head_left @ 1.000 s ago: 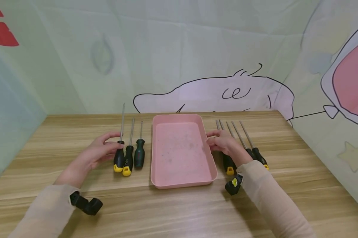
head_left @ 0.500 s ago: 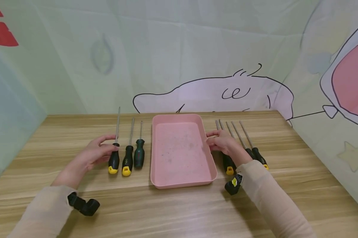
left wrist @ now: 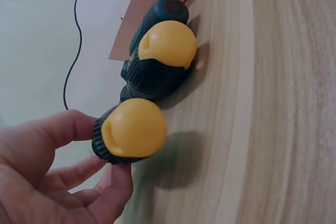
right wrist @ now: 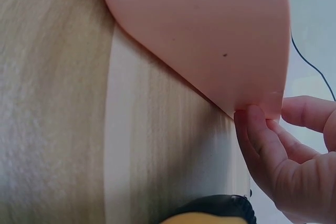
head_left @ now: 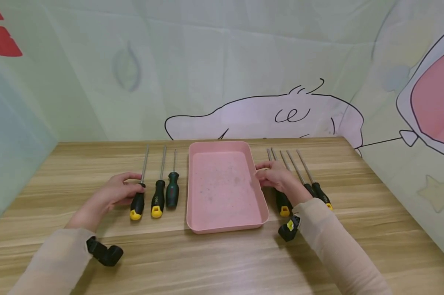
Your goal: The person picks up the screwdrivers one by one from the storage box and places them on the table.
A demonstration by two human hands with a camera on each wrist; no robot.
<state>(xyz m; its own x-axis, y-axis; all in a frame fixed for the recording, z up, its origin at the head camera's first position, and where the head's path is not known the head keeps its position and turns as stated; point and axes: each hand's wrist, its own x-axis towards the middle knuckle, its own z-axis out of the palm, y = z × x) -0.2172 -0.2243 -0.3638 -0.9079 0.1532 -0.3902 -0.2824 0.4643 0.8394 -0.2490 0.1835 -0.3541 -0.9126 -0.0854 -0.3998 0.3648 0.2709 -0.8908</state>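
My left hand (head_left: 120, 190) pinches a screwdriver (head_left: 137, 205) with a black, yellow-ended handle, at the left end of a row. Its yellow end (left wrist: 136, 127) faces the camera in the left wrist view. A shadow lies beside it; I cannot tell whether the handle touches the table. Beside it lie a similar screwdriver (head_left: 158, 200) and a green-handled screwdriver (head_left: 172, 190). In the middle lies a shallow pink tray (head_left: 225, 196). The fingers of my right hand (head_left: 278, 177) touch the outside of its right wall (right wrist: 210, 40).
Several screwdrivers (head_left: 319, 194) lie right of the tray, partly hidden under my right hand and forearm. The wooden table (head_left: 222, 262) meets a printed cloth backdrop (head_left: 170, 73) behind. Each wrist carries a small black camera (head_left: 109, 255).
My left hand has moved the screwdriver left and down, widening the gap from its neighbour. My right hand and the tray have stayed in place.
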